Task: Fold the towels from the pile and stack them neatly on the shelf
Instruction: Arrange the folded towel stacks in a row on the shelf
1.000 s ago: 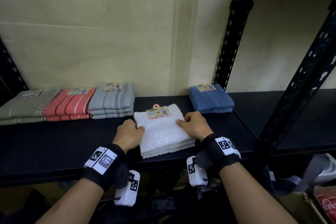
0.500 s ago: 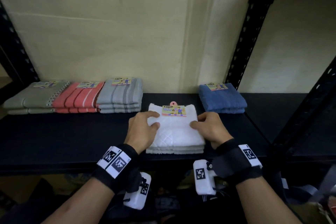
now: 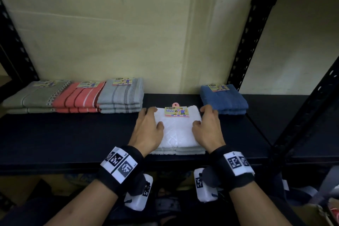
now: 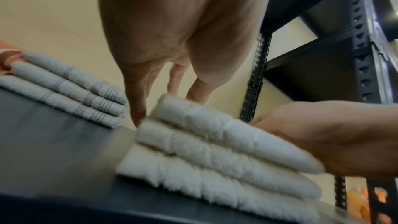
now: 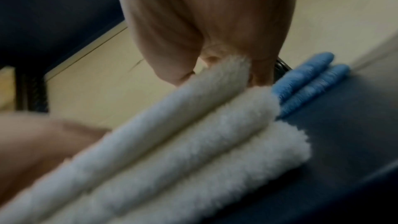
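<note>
Since a second ago, white towel [image 3: 177, 130] slid deeper, squared between grey towel [image 3: 122, 95] and blue towel [image 3: 223, 100]. Left hand [image 3: 147, 129], right hand [image 3: 208, 128] clasp its sides; placement nearly finished.

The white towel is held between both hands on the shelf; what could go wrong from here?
1. The white towel lies in three loose layers; pushing it back may shift them out of line.
2. Its card label sits between the left hand and the right hand and might bend.
3. The gap between the grey towel and the blue towel looks narrow, so a neighbour may get nudged.
</note>
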